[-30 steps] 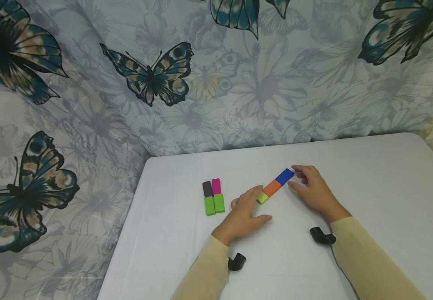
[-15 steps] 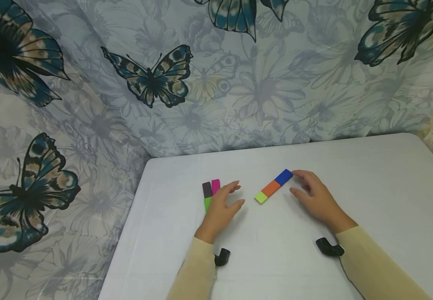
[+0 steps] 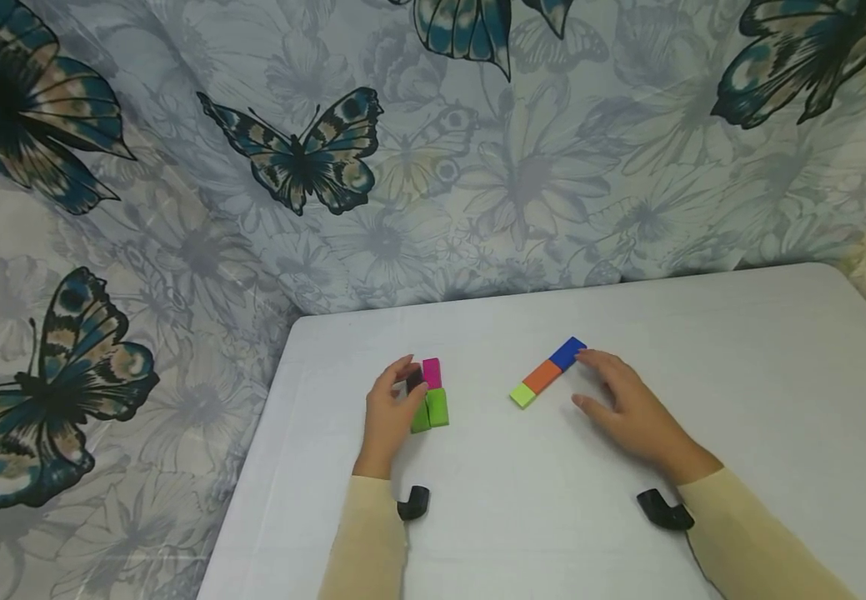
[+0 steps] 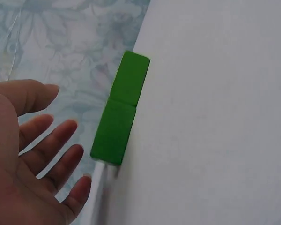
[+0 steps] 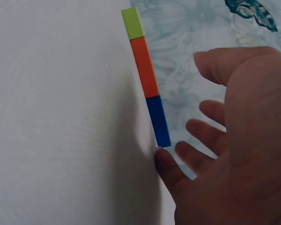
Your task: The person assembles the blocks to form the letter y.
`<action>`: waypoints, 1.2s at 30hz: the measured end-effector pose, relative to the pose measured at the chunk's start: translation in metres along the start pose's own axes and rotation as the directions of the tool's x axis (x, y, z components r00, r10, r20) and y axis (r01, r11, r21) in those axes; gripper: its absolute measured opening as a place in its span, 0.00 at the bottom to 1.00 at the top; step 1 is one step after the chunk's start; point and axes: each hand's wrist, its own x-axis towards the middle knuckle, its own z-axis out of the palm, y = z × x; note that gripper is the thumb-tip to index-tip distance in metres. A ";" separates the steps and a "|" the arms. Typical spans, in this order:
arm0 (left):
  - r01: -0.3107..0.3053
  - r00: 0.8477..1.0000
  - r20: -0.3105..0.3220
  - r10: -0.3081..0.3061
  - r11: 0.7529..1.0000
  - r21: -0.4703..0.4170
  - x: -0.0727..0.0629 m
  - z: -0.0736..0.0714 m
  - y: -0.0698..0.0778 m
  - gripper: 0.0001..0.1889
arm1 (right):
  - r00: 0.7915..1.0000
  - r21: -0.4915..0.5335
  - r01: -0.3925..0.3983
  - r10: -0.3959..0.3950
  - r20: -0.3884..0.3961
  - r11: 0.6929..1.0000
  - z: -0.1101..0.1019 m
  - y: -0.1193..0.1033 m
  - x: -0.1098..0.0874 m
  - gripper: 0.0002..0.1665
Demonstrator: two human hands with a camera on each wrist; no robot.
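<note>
My left hand [image 3: 383, 425] is at the left cluster of blocks, thumb and fingers spread about the black block [image 3: 413, 379], which they partly cover. A magenta block [image 3: 432, 372] lies beside it, with two green blocks [image 3: 438, 407] in front. In the left wrist view the green blocks [image 4: 119, 105] show end to end, and the thumb stands apart from the fingers. To the right, a slanted row joins a lime block [image 3: 523, 395], an orange block [image 3: 542, 377] and a blue block [image 3: 568, 353]. My right hand [image 3: 638, 417], fingers loosely bent, has a fingertip right at the blue block's end.
Everything lies on a white table [image 3: 523, 517], whose back edge meets a butterfly-patterned cloth [image 3: 553, 167]. A black wrist mount [image 3: 413, 503] sits at the left cuff, another [image 3: 665, 510] at the right one.
My left hand has left the lime end of the slanted row and moved left, across the green blocks, to the black block. My right hand has shifted slightly toward me.
</note>
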 end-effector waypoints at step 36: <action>0.150 0.989 -0.033 -0.147 0.982 0.116 0.006 0.000 -0.028 0.30 | 0.932 -0.092 0.226 -0.188 0.310 0.970 0.032 -0.023 -0.009 0.54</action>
